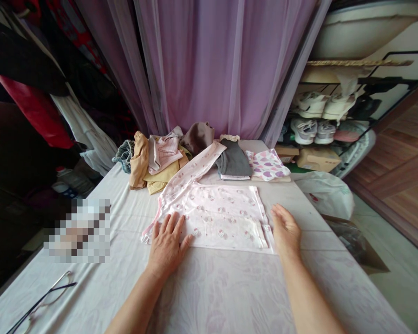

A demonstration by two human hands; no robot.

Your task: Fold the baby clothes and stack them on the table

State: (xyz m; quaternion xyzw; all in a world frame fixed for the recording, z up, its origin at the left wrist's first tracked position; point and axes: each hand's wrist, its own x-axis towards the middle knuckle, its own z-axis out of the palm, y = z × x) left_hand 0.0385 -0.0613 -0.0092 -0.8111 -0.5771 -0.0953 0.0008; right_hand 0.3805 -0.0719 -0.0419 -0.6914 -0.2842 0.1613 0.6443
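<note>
Pale patterned cloth covers the surface (230, 287), slightly rumpled along its left side. Near the front left corner lie glasses (50, 291) with dark temples unfolded. Both bare hands reach in from the near edge. On the left, the left hand (169, 239) rests flat, fingers spread, pressing lightly over the neck end of a pink printed shirt (223, 213) and grasping nothing. Past the shirt's hem, the right hand (286, 232) stands on its side, fingers together and loosely bent, with nothing visible in it; whether it touches the hem I cannot tell. Between them the shirt lies sideways, collar left and hem right, one sleeve laid across the body, the other stretched away toward the clothes behind. Those form a row: jeans (125, 153), a tan garment (138, 160), a yellow one (162, 178) under a pink one (165, 155), then a brown one (198, 137), a folded grey one (235, 160) and a folded heart print (268, 164). To their right, beyond the surface, sits a plastic bag (329, 190), with a carton (318, 159) and sneakers (313, 131) on a rack farther back. Behind everything hangs a purple curtain (209, 69).
</note>
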